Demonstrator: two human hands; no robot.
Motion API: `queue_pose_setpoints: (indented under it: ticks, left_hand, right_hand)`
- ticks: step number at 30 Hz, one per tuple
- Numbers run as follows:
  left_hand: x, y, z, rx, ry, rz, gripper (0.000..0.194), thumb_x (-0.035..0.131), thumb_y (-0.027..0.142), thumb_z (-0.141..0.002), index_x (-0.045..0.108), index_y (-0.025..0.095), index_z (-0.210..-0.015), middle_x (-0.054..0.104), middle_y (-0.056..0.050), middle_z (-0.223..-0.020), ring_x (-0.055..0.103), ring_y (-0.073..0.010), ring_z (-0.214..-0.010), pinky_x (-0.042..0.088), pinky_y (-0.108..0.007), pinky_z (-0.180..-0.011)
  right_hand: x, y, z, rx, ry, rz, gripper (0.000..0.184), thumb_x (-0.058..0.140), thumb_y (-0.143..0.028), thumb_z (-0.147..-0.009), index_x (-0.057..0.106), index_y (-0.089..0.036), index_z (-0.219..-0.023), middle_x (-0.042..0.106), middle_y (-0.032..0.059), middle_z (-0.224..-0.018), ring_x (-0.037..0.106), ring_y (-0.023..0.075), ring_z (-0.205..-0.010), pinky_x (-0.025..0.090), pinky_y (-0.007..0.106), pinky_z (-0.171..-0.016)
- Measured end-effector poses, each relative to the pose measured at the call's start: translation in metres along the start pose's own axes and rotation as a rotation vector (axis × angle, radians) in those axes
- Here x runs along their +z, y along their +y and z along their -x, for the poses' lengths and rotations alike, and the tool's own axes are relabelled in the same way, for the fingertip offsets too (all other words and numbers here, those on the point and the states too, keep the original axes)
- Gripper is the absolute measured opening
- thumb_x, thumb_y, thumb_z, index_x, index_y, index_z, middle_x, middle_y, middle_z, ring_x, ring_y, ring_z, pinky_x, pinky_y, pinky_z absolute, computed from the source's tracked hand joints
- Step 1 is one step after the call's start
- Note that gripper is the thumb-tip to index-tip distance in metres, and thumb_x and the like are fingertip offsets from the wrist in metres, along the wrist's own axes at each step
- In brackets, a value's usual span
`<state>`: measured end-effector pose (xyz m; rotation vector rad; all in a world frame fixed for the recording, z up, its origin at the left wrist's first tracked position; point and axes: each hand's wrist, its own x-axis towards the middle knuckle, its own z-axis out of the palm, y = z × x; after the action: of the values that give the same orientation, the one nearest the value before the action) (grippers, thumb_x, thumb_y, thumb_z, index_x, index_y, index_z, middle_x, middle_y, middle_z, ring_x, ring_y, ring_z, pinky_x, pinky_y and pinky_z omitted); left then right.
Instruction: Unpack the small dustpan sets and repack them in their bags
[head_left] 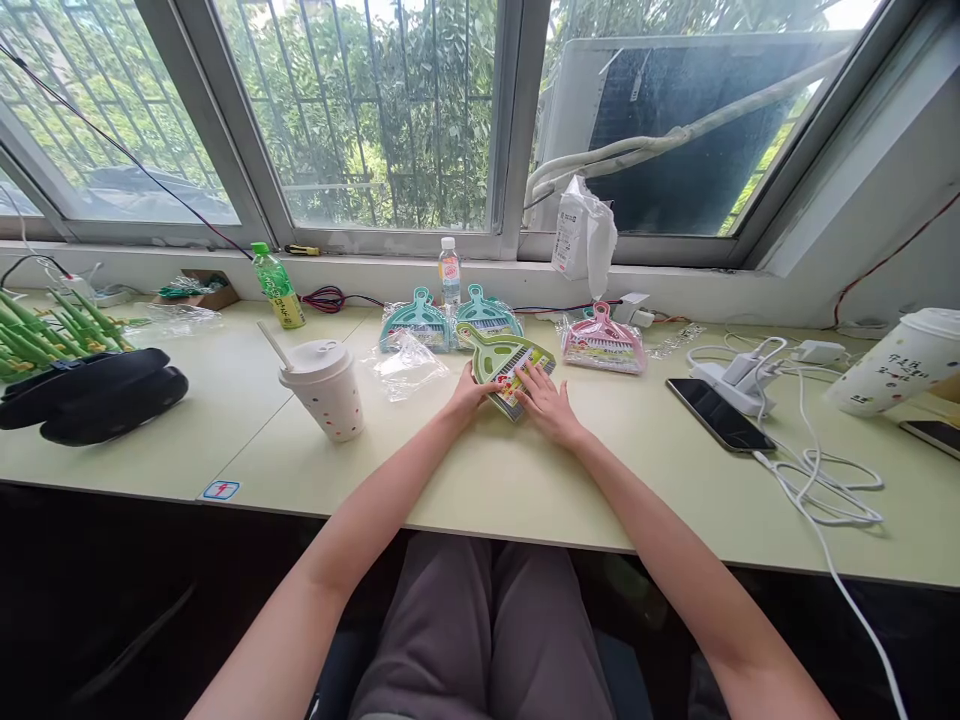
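A green mini dustpan-and-brush set (504, 360) with a colourful label lies on the pale table (525, 480) in front of me. My left hand (466, 395) touches its left edge, fingers curled against it. My right hand (546, 400) rests on its right side, fingers stretched flat over the label. Two teal sets (420, 322) (487, 315) and a pink set (604, 343) in clear wrapping lie just behind. An empty clear wrapper (405, 365) lies to the left of the green set.
A lidded paper cup with a straw (324, 390) stands left of my hands. Behind are a green bottle (277, 285) and a small water bottle (449, 270). A phone (720, 415), charger and white cables (817, 480) lie right, by a large cup (896, 362). A black bag (90, 395) lies far left.
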<state>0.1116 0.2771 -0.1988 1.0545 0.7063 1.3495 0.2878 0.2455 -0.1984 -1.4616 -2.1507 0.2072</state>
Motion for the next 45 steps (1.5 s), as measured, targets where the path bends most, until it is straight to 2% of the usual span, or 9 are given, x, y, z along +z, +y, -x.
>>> queue_pose_setpoints:
  ticks: [3,7,10,14,19,25,30,37,45]
  left_hand:
    - [-0.001,0.001,0.001,0.007,0.004,0.01,0.073,0.08,0.004,-0.051,0.049,0.02,-0.114,0.062,-0.008,-0.117,0.059,-0.0283,-0.113,0.049,-0.045,-0.098]
    - [0.0,0.004,0.002,0.004,-0.018,0.016,0.078,0.081,0.004,-0.051,0.047,0.021,-0.119,0.061,-0.009,-0.119,0.059,-0.0291,-0.114,0.05,-0.045,-0.097]
    - [0.001,0.005,0.003,-0.007,-0.016,0.005,0.081,0.081,0.003,-0.051,0.045,0.021,-0.122,0.06,-0.009,-0.122,0.058,-0.029,-0.115,0.05,-0.045,-0.098]
    - [0.002,0.006,0.005,-0.013,-0.024,-0.003,0.084,0.081,0.003,-0.05,0.045,0.021,-0.123,0.059,-0.01,-0.124,0.057,-0.0295,-0.117,0.05,-0.045,-0.099]
    - [0.001,0.007,0.005,-0.003,-0.031,-0.014,0.087,0.082,0.004,-0.051,0.044,0.022,-0.127,0.059,-0.01,-0.124,0.058,-0.0293,-0.117,0.05,-0.046,-0.099]
    - [0.002,0.007,0.005,0.008,-0.01,0.0,0.084,0.081,0.005,-0.053,0.043,0.023,-0.126,0.06,-0.01,-0.123,0.059,-0.0287,-0.115,0.051,-0.045,-0.097]
    - [0.002,0.008,0.005,0.019,0.014,0.008,0.084,0.079,0.003,-0.054,0.043,0.023,-0.127,0.061,-0.009,-0.121,0.059,-0.0281,-0.114,0.051,-0.045,-0.098]
    - [0.004,0.01,0.006,0.02,0.056,0.012,0.084,0.078,0.001,-0.054,0.044,0.023,-0.127,0.062,-0.008,-0.118,0.061,-0.0263,-0.109,0.051,-0.044,-0.097]
    - [0.005,0.01,0.007,0.027,0.058,0.027,0.086,0.078,0.0,-0.054,0.043,0.024,-0.129,0.061,-0.008,-0.118,0.062,-0.0254,-0.108,0.051,-0.044,-0.096]
  right_hand:
    - [-0.002,0.001,-0.001,0.024,0.18,-0.029,0.046,0.034,-0.045,-0.098,0.046,-0.032,-0.141,0.033,0.0034,-0.155,0.025,0.0284,-0.144,0.002,0.071,-0.111]
    - [-0.011,0.012,-0.003,0.029,0.536,-0.176,0.042,0.038,-0.014,-0.088,0.065,-0.021,-0.118,0.055,0.01,-0.136,0.045,0.025,-0.129,0.031,0.054,-0.111]
    - [-0.016,0.024,-0.004,0.028,0.638,-0.312,0.052,0.032,-0.001,-0.074,0.07,-0.019,-0.105,0.061,0.0113,-0.123,0.053,0.0224,-0.119,0.046,0.044,-0.098]
    - [-0.014,0.03,-0.005,0.076,0.607,-0.423,0.052,0.033,-0.001,-0.066,0.072,-0.02,-0.094,0.064,0.0093,-0.114,0.057,0.0224,-0.112,0.052,0.04,-0.086]
    - [-0.01,0.028,-0.006,0.174,0.58,-0.544,0.041,0.037,-0.005,-0.07,0.07,-0.019,-0.09,0.067,0.0085,-0.107,0.062,0.0211,-0.099,0.051,0.042,-0.089]
    - [-0.011,0.033,-0.009,0.208,0.636,-0.676,0.036,0.044,-0.011,-0.076,0.063,-0.017,-0.106,0.069,0.0098,-0.099,0.064,0.0189,-0.091,0.05,0.041,-0.093]
    - [-0.01,0.037,-0.011,0.22,0.617,-0.751,0.025,0.052,-0.018,-0.076,0.062,-0.017,-0.099,0.069,0.0092,-0.094,0.065,0.0189,-0.088,0.051,0.042,-0.093]
    - [-0.009,0.035,-0.01,0.203,0.554,-0.782,0.019,0.061,-0.032,-0.077,0.064,-0.017,-0.089,0.07,0.0097,-0.093,0.066,0.0204,-0.088,0.051,0.043,-0.093]
    - [-0.01,0.036,-0.009,0.241,0.559,-0.779,0.016,0.061,-0.027,-0.078,0.064,-0.016,-0.089,0.071,0.0102,-0.095,0.066,0.02,-0.089,0.051,0.043,-0.093]
